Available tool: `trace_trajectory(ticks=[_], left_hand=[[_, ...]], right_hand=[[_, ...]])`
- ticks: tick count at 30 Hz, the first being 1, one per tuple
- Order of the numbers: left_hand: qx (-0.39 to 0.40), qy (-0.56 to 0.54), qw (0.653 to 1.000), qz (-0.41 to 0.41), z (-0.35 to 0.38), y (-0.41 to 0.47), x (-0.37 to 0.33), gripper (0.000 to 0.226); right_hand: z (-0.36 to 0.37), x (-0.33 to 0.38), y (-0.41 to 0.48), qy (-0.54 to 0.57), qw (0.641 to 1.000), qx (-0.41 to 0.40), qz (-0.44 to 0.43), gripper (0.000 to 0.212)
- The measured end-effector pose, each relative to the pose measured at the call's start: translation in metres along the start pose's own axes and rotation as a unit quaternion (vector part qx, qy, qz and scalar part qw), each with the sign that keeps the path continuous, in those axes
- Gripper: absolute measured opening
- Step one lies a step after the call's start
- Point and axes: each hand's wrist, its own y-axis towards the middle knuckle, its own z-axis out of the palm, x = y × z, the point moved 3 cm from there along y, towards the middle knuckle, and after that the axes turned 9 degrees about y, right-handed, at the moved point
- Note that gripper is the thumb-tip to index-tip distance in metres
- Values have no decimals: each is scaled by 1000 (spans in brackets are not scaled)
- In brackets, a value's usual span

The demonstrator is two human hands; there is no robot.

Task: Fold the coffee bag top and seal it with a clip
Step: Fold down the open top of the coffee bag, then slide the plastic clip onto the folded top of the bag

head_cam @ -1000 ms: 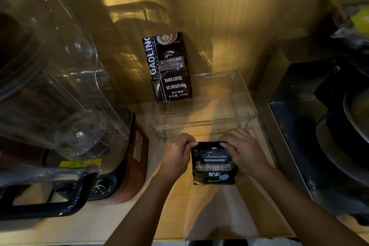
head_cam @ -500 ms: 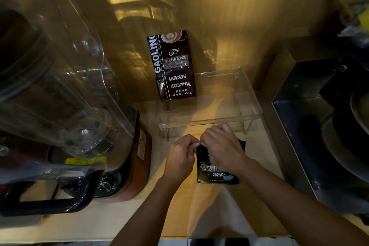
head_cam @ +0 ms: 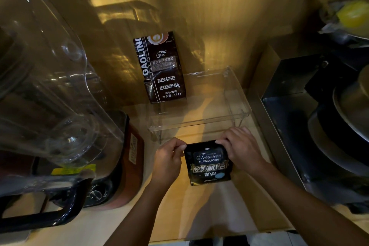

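A small black coffee bag (head_cam: pixel 209 164) with "Treasure Blue Mountain" printed on it stands on the wooden counter in front of me. My left hand (head_cam: pixel 168 161) pinches its top left corner. At the top right corner my right hand (head_cam: pixel 240 149) grips the bag's upper edge, with the fingers curled over it. The top edge looks folded down between the two hands. No clip shows in view.
A taller dark coffee bag (head_cam: pixel 160 68) leans on the back wall. A clear acrylic tray (head_cam: pixel 235 106) on legs stands just behind my hands. A big blender (head_cam: pixel 60 106) fills the left side. A steel sink (head_cam: pixel 299 118) with pans lies to the right.
My right hand, which covered the bag's top middle half a second ago, has slid back to the right corner. The bag's label shows again.
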Motion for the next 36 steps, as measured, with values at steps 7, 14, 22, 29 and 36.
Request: trace_trajectory(ticks=[7, 14, 22, 29, 36], left_hand=[[0, 9, 1000, -5, -1, -2, 1, 12], [43, 219, 966, 132, 0, 9, -20, 8], [94, 265, 929, 242, 36, 23, -64, 8], [97, 237, 933, 254, 49, 26, -62, 2], [50, 235, 934, 265, 38, 21, -52, 16]], right_hand=[[-2, -11, -9, 57, 997, -18, 49, 20], [-9, -9, -7, 75, 997, 10, 11, 15], [-10, -3, -7, 78, 997, 21, -10, 17], [-13, -7, -12, 107, 994, 4, 19, 9], [-9, -2, -9, 129, 991, -8, 17, 11]])
